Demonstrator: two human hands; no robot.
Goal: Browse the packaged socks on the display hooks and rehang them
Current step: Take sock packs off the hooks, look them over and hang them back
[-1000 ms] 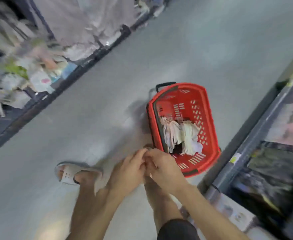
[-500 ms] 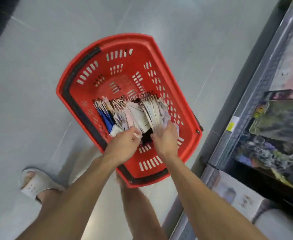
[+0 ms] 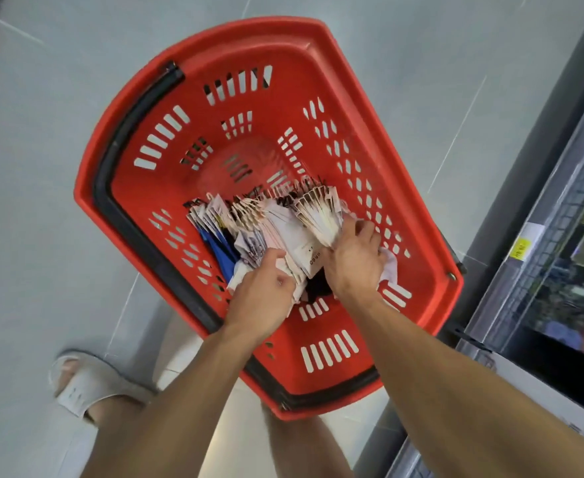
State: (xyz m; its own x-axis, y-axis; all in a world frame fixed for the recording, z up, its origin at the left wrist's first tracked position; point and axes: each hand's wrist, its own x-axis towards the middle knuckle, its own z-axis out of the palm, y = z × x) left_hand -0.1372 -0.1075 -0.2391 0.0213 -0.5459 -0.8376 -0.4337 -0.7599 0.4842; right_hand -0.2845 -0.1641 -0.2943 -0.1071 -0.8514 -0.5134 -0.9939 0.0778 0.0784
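Leaned closer; my left hand point(image 3: 263, 291) and right hand point(image 3: 352, 262) keep their grip clamped on white carded sock packs point(image 3: 283, 224) in red slotted plastic basket point(image 3: 318, 34).

Below you a red shopping basket point(image 3: 318, 32) sits on the pale grey tiled floor point(image 3: 42, 201), its black handle point(image 3: 135, 108) folded down along the rim on your left. A pale sandal point(image 3: 90, 381) is on your foot at lower left. Along your right runs a grey shelf unit point(image 3: 538, 277) with yellow price labels point(image 3: 521, 249) on its edge.
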